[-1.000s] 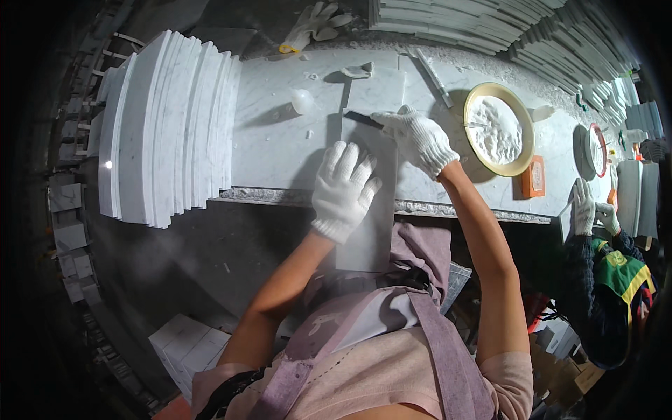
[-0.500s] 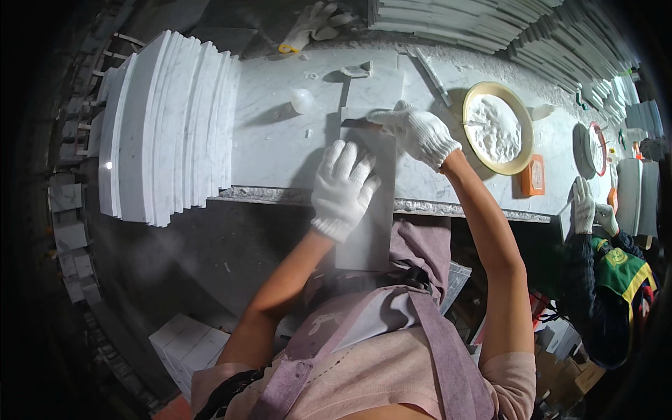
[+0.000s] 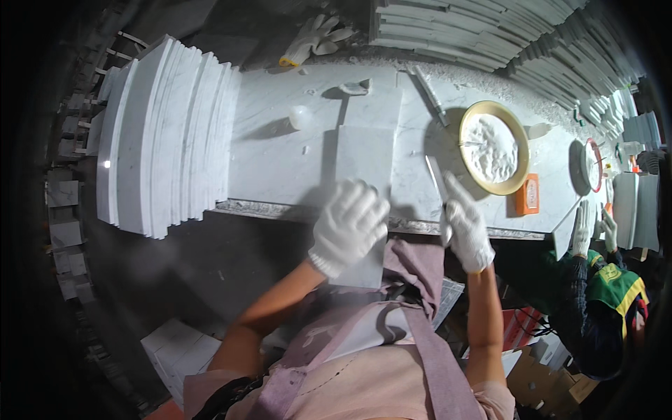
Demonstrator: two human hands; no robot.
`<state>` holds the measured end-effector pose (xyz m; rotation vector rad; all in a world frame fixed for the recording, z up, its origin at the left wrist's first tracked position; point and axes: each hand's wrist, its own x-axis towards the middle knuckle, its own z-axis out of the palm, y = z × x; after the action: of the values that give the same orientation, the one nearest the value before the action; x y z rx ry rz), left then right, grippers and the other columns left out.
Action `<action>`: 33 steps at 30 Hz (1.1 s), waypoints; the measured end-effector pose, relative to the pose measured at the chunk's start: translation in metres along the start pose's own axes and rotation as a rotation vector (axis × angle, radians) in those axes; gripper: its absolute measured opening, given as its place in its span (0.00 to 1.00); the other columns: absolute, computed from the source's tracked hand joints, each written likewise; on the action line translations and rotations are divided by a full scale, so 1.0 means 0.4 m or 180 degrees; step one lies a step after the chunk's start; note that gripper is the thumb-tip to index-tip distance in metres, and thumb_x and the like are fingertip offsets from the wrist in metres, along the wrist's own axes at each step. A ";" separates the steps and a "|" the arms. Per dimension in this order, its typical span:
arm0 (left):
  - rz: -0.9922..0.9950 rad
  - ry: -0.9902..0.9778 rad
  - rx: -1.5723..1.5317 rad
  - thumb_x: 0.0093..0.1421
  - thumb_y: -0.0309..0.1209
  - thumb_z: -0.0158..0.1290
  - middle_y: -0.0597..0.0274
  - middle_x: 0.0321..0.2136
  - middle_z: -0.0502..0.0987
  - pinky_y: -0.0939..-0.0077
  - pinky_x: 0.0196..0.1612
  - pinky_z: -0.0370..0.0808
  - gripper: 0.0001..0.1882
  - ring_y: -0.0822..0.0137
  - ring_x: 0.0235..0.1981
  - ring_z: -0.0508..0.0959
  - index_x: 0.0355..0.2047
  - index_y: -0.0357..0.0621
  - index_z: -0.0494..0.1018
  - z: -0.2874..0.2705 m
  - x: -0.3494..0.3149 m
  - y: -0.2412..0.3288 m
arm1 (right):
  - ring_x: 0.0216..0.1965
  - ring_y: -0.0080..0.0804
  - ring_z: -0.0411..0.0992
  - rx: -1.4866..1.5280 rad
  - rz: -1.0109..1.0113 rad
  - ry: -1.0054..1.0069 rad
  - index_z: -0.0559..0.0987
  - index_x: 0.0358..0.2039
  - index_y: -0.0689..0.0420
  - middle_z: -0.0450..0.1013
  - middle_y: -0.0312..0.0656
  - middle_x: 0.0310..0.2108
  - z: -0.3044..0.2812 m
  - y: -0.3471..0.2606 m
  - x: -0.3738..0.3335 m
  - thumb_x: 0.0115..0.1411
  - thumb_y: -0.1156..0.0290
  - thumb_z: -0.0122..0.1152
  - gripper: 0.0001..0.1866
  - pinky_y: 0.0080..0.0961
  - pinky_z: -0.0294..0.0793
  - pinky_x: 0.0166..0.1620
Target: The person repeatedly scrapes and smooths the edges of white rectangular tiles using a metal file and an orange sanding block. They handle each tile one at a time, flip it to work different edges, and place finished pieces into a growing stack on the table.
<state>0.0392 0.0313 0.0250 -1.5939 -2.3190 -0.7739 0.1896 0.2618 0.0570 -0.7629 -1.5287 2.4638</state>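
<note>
While holding the left hand (image 3: 349,227) wide over the pale slab (image 3: 365,155) at centre, gripping a thin blade (image 3: 435,177) in the right hand (image 3: 467,227), right of centre; seemingly partway, with the remainder unclear.

A pale, grey-veined surface (image 3: 273,168) with a rough, chipped front edge carries the things. A smooth grey-white slab (image 3: 364,157) lies crosswise on it, jutting past that edge. Left of the slab sits a small whitish rounded object (image 3: 299,117); to its right lie a slim white tube (image 3: 429,98), a yellow-rimmed bowl (image 3: 524,155) of white powder (image 3: 486,150), and, just beside the bowl, an orange box (image 3: 530,194).
</note>
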 end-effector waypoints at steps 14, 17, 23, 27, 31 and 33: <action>0.0022 -0.0260 0.0313 0.54 0.42 0.67 0.57 0.59 0.74 0.44 0.73 0.61 0.29 0.50 0.67 0.68 0.55 0.47 0.79 -0.010 0.054 -0.064 | 0.45 0.32 0.76 0.1572 0.0780 -0.0014 0.78 0.49 0.59 0.77 0.38 0.46 0.013 0.149 -0.145 0.66 0.61 0.71 0.18 0.26 0.82 0.41; -0.0177 -0.0286 0.0325 0.51 0.38 0.68 0.58 0.57 0.75 0.44 0.72 0.63 0.28 0.50 0.65 0.69 0.53 0.48 0.79 0.008 0.073 -0.048 | 0.48 0.32 0.75 0.0913 0.1052 -0.0026 0.78 0.53 0.60 0.76 0.39 0.46 0.041 0.171 -0.144 0.68 0.60 0.70 0.21 0.30 0.83 0.47; -0.0254 -0.0364 0.0548 0.55 0.43 0.65 0.58 0.50 0.76 0.47 0.72 0.61 0.25 0.54 0.59 0.72 0.51 0.48 0.77 0.034 0.179 -0.095 | 0.52 0.30 0.77 0.0821 0.1029 -0.0424 0.80 0.49 0.58 0.77 0.41 0.56 0.058 0.220 -0.149 0.69 0.59 0.68 0.17 0.34 0.79 0.57; -0.0257 -0.0569 0.0642 0.57 0.47 0.63 0.60 0.49 0.78 0.47 0.72 0.60 0.25 0.56 0.57 0.74 0.50 0.47 0.78 0.035 0.200 -0.092 | 0.51 0.27 0.76 0.0901 0.1288 -0.0336 0.80 0.50 0.59 0.77 0.37 0.54 0.069 0.224 -0.153 0.69 0.59 0.68 0.18 0.29 0.76 0.57; -0.0264 -0.0737 0.0806 0.60 0.53 0.59 0.59 0.49 0.79 0.49 0.74 0.57 0.28 0.57 0.57 0.75 0.52 0.46 0.79 0.026 0.192 -0.082 | 0.44 0.19 0.73 0.0492 0.0937 -0.0466 0.78 0.54 0.61 0.77 0.31 0.44 0.085 0.212 -0.151 0.70 0.59 0.67 0.21 0.20 0.75 0.51; -0.0218 -0.0726 0.0821 0.60 0.52 0.60 0.58 0.48 0.81 0.49 0.74 0.58 0.27 0.58 0.56 0.76 0.51 0.46 0.80 0.017 0.187 -0.075 | 0.45 0.20 0.73 0.0350 0.0901 -0.0488 0.79 0.52 0.60 0.77 0.31 0.45 0.088 0.205 -0.148 0.71 0.62 0.66 0.17 0.21 0.75 0.52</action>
<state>-0.0164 0.0865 0.0448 -1.5639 -2.5189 -0.3003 0.2348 0.1728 0.0185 -0.8400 -1.4017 2.8454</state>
